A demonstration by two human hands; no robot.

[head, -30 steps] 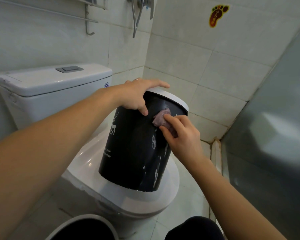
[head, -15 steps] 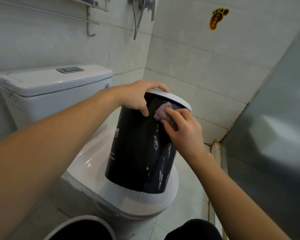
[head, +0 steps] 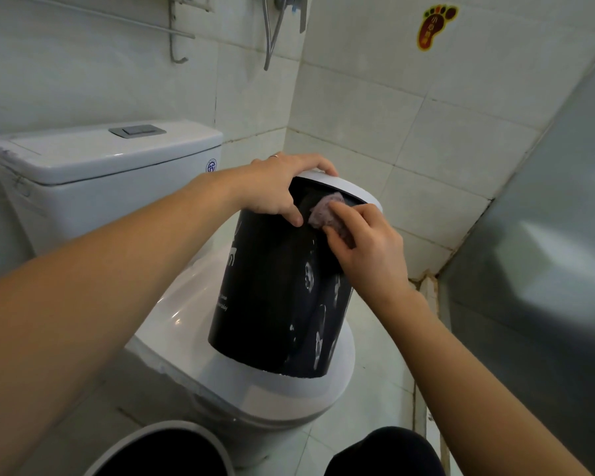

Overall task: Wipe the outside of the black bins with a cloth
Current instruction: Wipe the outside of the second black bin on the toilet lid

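Our right hand [head: 368, 249] has its grip closed on a small pinkish cloth [head: 325, 214], fingers curled round it and pressing it against the upper side of the black bin [head: 272, 304], just under the white rim [head: 354, 190]. Our left hand [head: 279, 187] has its grip clamped over the top of the bin: the fingers hook over the rim and the thumb lies down the black wall, its tip just beside the cloth. A ring [head: 275, 155] shows on 1 finger of that hand.

The bin stands on the closed toilet lid [head: 186, 310], tilted so its top leans away from us toward the corner of the walls. White markings and some lettering run down its side; the lettering is too small to read.

Behind the lid sits the white cistern [head: 100, 159] with a grey flush button [head: 137, 131] on top. Above it a metal rail [head: 124, 20] crosses the tiled wall, and a shower hose [head: 273, 36] hangs near the corner. A foot-shaped sticker [head: 435, 25] is stuck high on the right wall. At the bottom edge, near us, the rim of a second bin [head: 158, 438] shows, black inside, and a dark rounded shape [head: 385, 451] lies to its right.
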